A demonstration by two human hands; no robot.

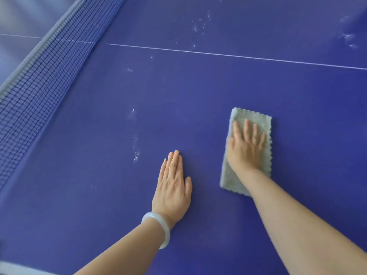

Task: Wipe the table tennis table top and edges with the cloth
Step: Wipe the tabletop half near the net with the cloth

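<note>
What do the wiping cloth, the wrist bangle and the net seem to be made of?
Cloth: pale grey-green with fuzzy pile and scalloped edges, likely microfibre. Bangle: milky, glossy, slightly translucent ring, perhaps jade or glass. Net: dark open mesh of thin cord, matte, topped by a grey fabric band, probably synthetic.

surface: blue table (198,86) | on it: folded grey cloth (250,117); white specks (136,155); net (39,76)

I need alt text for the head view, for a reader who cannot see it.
A person's right hand presses a pale cloth flat on a blue table tennis table; the left hand rests flat beside it. White marks lie between the hands and the net.
</note>
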